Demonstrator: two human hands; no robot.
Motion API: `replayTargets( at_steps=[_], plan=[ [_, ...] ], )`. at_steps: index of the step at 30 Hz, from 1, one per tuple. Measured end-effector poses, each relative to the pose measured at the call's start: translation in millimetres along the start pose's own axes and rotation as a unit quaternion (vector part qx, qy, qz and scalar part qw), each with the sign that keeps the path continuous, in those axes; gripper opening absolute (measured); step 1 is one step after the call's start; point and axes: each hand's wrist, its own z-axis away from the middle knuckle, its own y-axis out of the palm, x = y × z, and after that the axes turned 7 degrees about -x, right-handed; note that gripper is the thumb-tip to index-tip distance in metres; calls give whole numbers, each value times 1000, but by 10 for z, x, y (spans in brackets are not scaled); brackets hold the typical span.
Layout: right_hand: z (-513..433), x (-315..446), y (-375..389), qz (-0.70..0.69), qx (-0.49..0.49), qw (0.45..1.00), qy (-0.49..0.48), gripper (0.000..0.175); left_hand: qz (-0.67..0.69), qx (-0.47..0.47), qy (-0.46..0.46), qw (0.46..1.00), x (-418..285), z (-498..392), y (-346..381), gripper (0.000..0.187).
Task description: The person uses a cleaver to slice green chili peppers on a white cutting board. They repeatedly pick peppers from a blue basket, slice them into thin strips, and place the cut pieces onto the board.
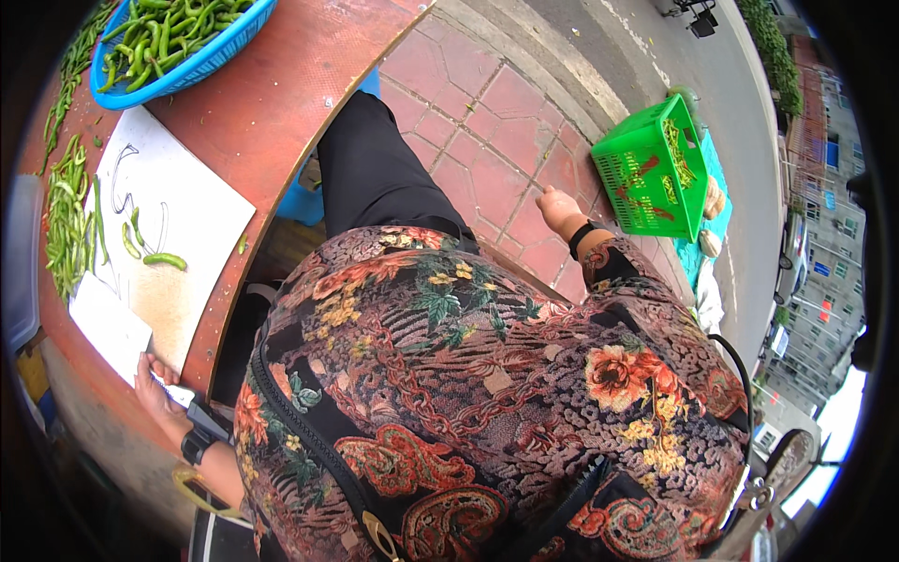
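My left hand [158,386] is at the lower left, with its fingers curled round a small white object [178,395] bearing blue marks. A flat white rectangular piece [110,327] lies against its fingertips; whether the two are joined is unclear. Beyond it, a few green chili peppers [165,261] rest on a white sheet or board [186,204] with dark curved lines and a tan patch. A heap of green chilies [69,218] lies along its left edge. My right hand [560,209] hangs over the paving with its fingers drawn in, and nothing shows in it.
A blue plastic basket [189,81] of green chilies stands on the red tabletop [295,63]. A clear plastic container [24,260] is at the far left. On the ground at right, a green plastic crate [635,184] holding thin green chilies stands beside a turquoise sheet [718,168] with several round vegetables.
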Motion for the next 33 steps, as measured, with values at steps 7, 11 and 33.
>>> replayTargets(
  at_steps=[7,11,33],
  plan=[
    [-31,-161,550,40,271,956,-104,24,38,21,32,999,48,191,122,19],
    [-648,322,-605,-113,-10,993,16,15,53,12,28,998,-31,271,199,20],
    [-1093,4484,-2887,-216,-340,701,-588,17,70,30,96,992,-39,358,323,20]
  ],
)
